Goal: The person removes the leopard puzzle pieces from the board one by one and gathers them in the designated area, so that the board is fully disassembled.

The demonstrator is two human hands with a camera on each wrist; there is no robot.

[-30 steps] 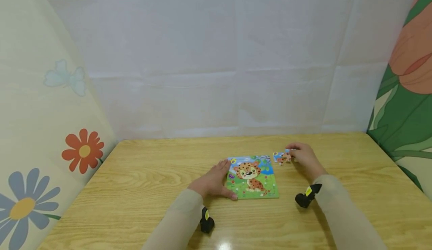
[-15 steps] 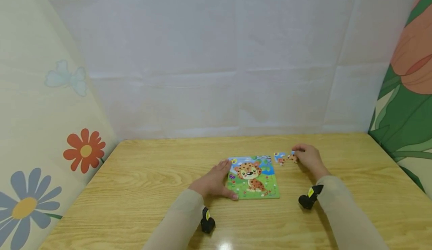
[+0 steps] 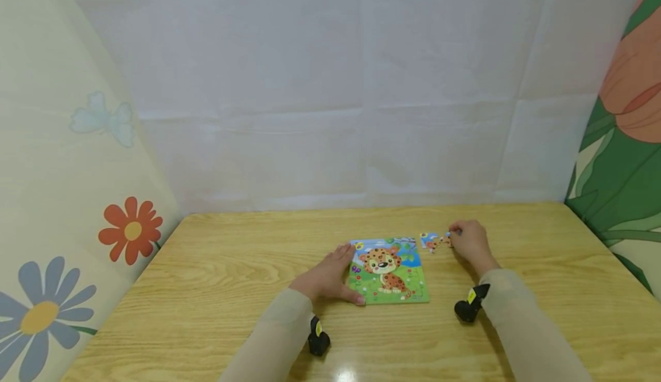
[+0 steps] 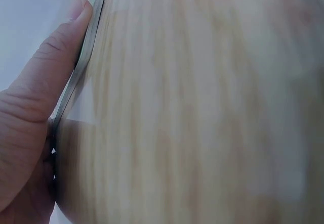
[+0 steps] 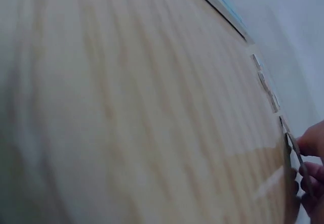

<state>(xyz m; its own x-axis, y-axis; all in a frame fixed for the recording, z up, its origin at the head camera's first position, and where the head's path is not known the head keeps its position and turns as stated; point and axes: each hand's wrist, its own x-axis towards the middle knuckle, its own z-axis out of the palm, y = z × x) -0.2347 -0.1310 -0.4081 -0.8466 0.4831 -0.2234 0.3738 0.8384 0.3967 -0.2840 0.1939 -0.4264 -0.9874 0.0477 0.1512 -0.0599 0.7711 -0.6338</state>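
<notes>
A square puzzle board (image 3: 389, 273) with a leopard cub on grass lies flat on the table. My left hand (image 3: 326, 276) rests against its left side, fingers near the far corner and thumb at the near edge. In the left wrist view the straight thumb (image 4: 50, 62) lies along the board's edge. Beyond the board's far right corner, my right hand (image 3: 471, 244) pinches a thin puzzle piece (image 5: 299, 158), which looks tilted off the table in the right wrist view. Its picture is mostly hidden by my fingers. Beside it lie loose blue and spotted puzzle pieces (image 3: 427, 240).
The wooden table (image 3: 248, 267) extends around the board. A white cloth (image 3: 310, 112) hangs behind its far edge. Panels with painted flowers (image 3: 41, 316) stand at both sides. A black wrist camera (image 3: 469, 304) is strapped under each sleeve.
My right hand has shifted slightly right and toward me, uncovering more of the loose spotted pieces. The left hand and the board have stayed in place.
</notes>
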